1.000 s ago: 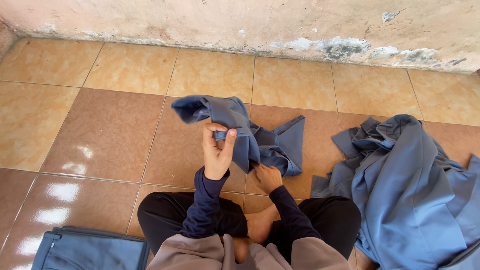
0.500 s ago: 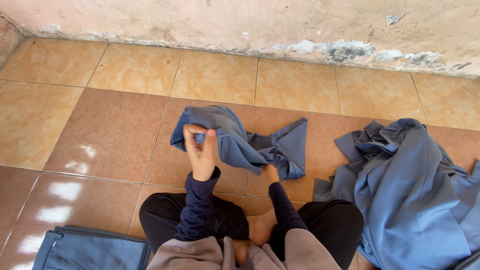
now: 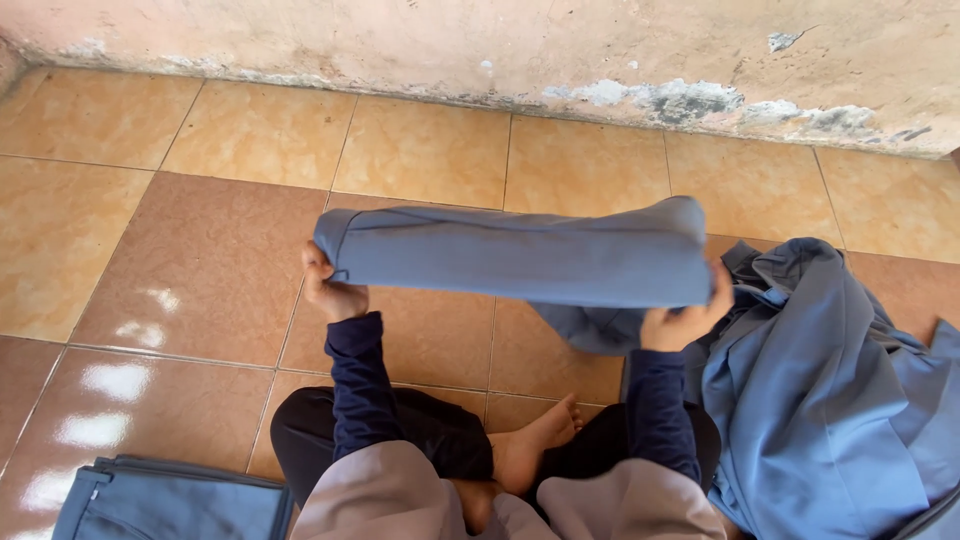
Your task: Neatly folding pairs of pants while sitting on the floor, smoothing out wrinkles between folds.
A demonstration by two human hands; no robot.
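Note:
A blue-grey garment [image 3: 520,255] is stretched out flat and level in front of me, above the tiled floor. My left hand [image 3: 330,288] grips its left end, near a waistband-like edge. My right hand [image 3: 682,320] grips its right end, with part of the cloth hanging down below it. Both arms wear dark navy sleeves. I sit cross-legged, and a bare foot [image 3: 535,445] shows between my knees.
A heap of the same blue-grey cloth [image 3: 830,400] lies on the floor at my right. A folded blue garment [image 3: 170,500] lies at the lower left. A worn pink wall [image 3: 500,45] runs along the back of the tan floor tiles [image 3: 200,260].
The garment was bunched up in my left hand with my right hand low. Now both hands have pulled apart and the cloth is spread wide between them.

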